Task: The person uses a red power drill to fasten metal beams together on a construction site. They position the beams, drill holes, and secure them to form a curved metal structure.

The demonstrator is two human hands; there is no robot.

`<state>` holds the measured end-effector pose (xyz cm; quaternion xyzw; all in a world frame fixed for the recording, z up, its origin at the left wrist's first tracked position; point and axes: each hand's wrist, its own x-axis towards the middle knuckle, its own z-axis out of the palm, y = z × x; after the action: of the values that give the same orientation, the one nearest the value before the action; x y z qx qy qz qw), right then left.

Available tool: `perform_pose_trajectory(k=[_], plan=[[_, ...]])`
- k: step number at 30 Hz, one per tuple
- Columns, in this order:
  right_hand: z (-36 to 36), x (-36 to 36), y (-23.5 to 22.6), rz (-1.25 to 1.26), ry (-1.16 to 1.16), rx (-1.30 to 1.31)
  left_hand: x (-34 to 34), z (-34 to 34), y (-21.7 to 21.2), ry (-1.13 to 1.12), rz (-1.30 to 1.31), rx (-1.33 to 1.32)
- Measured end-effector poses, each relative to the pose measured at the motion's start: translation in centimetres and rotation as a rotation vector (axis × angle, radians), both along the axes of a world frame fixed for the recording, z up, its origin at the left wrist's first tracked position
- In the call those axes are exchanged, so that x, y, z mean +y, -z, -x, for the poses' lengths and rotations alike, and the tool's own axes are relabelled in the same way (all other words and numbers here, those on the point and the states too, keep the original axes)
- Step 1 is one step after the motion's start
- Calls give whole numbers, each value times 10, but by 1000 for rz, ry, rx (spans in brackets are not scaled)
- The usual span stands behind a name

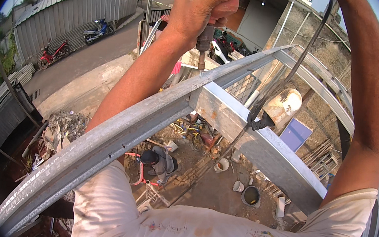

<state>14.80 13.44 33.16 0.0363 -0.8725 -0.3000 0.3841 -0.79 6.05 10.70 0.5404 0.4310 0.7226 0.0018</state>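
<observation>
My left hand is wrapped round the body of an orange-red power drill, thumb across its side. The drill points down, and its socket bit stands over a small screw at the top edge of a long galvanized steel channel. Whether bit and screw touch is hard to tell. A second steel beam meets this channel just right of the bit and runs toward my right side. My right arm is raised, and its hand lies beyond the upper edge.
A dark cable with a black taped lump hangs across the second beam. Far below, a person bends over beside buckets and rubble. Motorcycles stand along the lane at left.
</observation>
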Motion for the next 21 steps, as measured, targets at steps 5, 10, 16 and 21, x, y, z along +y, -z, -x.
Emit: perform_pose_trajectory(k=[5,10,16,21], plan=[[31,-19,21,-134,269,-285,2,-12,-3,116,-224,-205],[26,-17,22,-118,254,-313,-1,-17,-18,-120,-300,-154],[24,-40,32,-278,361,-236,-9,-22,-24,-100,-246,-46],[39,-38,37,-343,396,-249,-12,-13,-25,-73,-146,-127]])
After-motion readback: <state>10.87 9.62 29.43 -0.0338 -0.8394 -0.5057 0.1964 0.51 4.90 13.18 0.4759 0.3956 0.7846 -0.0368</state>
